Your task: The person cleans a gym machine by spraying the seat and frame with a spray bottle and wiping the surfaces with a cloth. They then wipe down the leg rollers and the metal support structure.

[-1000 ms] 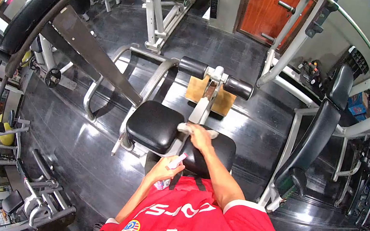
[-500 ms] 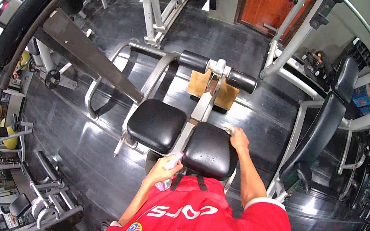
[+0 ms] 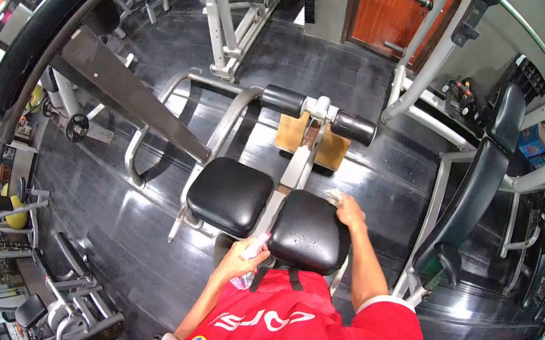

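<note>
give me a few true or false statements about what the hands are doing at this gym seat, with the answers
1. The right hand presses a cloth at the far right corner of the right seat pad. True.
2. The left hand holds a dumbbell. False: it holds a spray bottle with a pink top.
3. The left hand rests on the left seat pad. False: it is held near the chest, off that pad.
4. Two black roller pads sit beyond the seat. True.
5. The door at the back is white. False: it is reddish-brown wood.
</note>
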